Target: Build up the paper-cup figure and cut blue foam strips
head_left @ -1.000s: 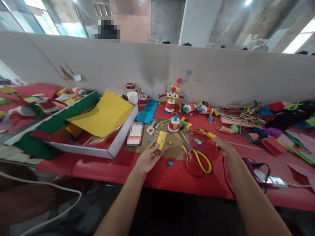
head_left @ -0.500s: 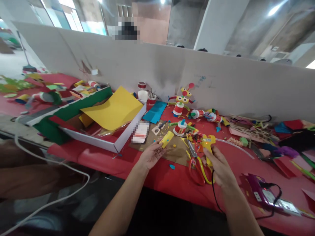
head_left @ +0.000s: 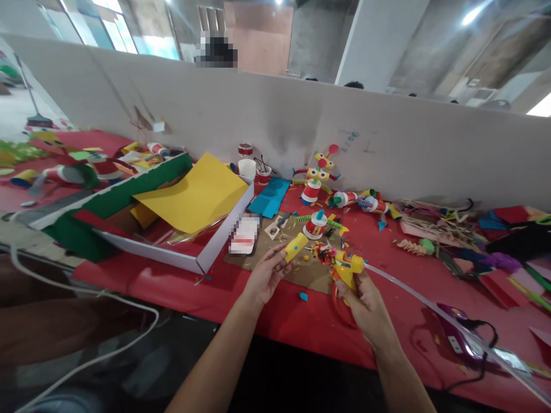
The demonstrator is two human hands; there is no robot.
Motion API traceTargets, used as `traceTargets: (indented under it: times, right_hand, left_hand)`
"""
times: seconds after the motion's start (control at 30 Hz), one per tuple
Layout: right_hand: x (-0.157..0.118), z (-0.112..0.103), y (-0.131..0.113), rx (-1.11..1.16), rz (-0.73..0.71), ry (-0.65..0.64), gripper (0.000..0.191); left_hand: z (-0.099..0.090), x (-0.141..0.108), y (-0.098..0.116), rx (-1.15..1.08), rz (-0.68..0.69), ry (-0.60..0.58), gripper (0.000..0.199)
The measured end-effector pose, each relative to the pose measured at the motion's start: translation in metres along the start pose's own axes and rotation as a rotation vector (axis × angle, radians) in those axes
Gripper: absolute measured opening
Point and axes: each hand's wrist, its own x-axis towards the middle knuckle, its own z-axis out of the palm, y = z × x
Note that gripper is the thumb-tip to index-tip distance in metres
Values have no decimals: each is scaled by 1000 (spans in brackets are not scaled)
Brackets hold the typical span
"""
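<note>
Now the left hand (head_left: 267,275) pinches a small yellow paper piece with a blue spot (head_left: 298,243), right above the flat brown cardboard sheet (head_left: 312,281)! The right hand (head_left: 365,304) clasps a yellow plastic glue gun (head_left: 346,275), nozzle near the paper, a long clear glue stick (head_left: 424,300) trailing behind. Just beyond stands a red-and-white paper-cup figure (head_left: 314,229), green spiral arms outstretched.

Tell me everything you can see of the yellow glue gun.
The yellow glue gun looks plastic. The right hand grips it above the red table. Its front end, seemingly caked with multicoloured bits, points toward the small yellow piece in the left hand. A long translucent strip, probably glue stick, extends from its back.
</note>
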Motion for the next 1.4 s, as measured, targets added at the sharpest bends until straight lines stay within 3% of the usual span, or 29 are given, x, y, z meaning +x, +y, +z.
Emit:
traceTargets:
  times: [0.4,0.7,1.4]
  right_hand:
    - [-18,11,9,-326,-49,-4,34]
    - [-15,15,18,-370,-47,-3,39]
    - [-14,14,10,-679,-242,64,44]
  left_hand:
    - [-11,12,-17,60,40,-54,34]
    - [-9,10,-16,126,74,-79,38]
    - [-11,9,-18,134,79,-104,38]
